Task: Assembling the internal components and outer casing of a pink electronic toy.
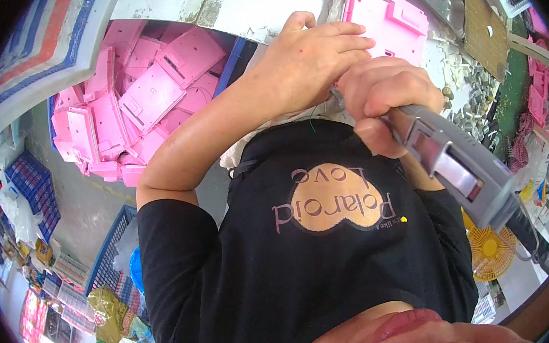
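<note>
In my right hand (393,92) is a grey electric screwdriver (460,162). The fingers are wrapped round its front part, and a cable runs off its rear end at the lower right. Its tip is hidden behind my hands. A pink plastic housing panel (398,20) with raised ribs lies on the white worktop just beyond. My left hand (320,53) reaches across to the panel's near left edge, fingers stretched out and thumb apart. The left fingertips end close to my right knuckles; whether they press on the panel cannot be told.
A heap of similar pink panels (144,98) fills a blue-edged container at the left. Small grey and white parts (466,83) are spread to the panel's right, beside a brown board (485,29). A yellow fan (490,250) stands lower right, and a blue basket (108,245) lower left.
</note>
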